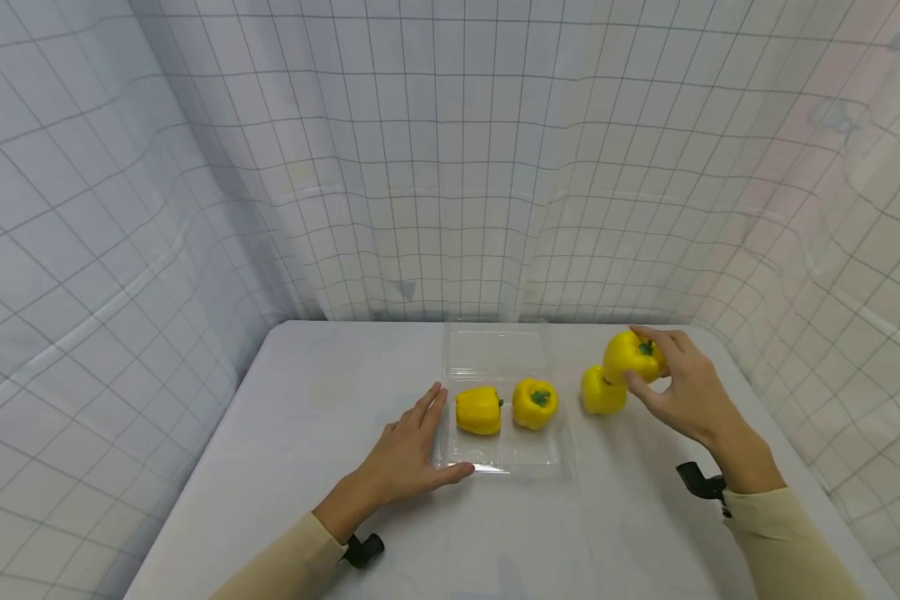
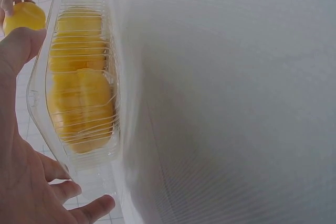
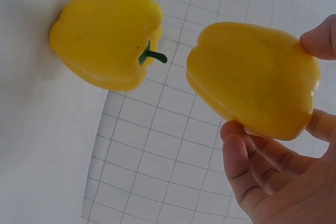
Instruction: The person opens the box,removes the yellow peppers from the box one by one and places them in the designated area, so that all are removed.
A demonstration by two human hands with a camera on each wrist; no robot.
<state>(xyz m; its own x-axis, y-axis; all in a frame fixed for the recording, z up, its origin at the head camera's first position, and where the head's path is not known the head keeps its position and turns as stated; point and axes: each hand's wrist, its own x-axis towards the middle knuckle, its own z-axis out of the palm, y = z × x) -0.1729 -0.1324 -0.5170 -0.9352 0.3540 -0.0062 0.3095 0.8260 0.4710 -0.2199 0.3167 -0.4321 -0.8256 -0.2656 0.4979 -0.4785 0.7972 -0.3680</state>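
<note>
My right hand [image 1: 682, 387] holds a yellow bell pepper [image 3: 254, 80] between thumb and fingers, raised off the table. Behind and below it, a second yellow bell pepper [image 3: 107, 38] rests on the table, its green stem showing in the right wrist view. Two more yellow bell peppers sit side by side in a clear plastic container [image 1: 525, 454]: the left one [image 1: 478, 411] lies on its side, the right one [image 1: 534, 405] has its stem toward me. At the container's left edge, my left hand [image 1: 405, 458] rests with fingers spread, thumb at the near rim.
The container's clear lid [image 1: 498, 350] lies folded back toward the far edge of the white table [image 1: 330, 392]. White curtains with a grid pattern [image 1: 487, 167] enclose the table at the back and sides. A black wrist mount [image 1: 365, 550] sits beneath the left wrist.
</note>
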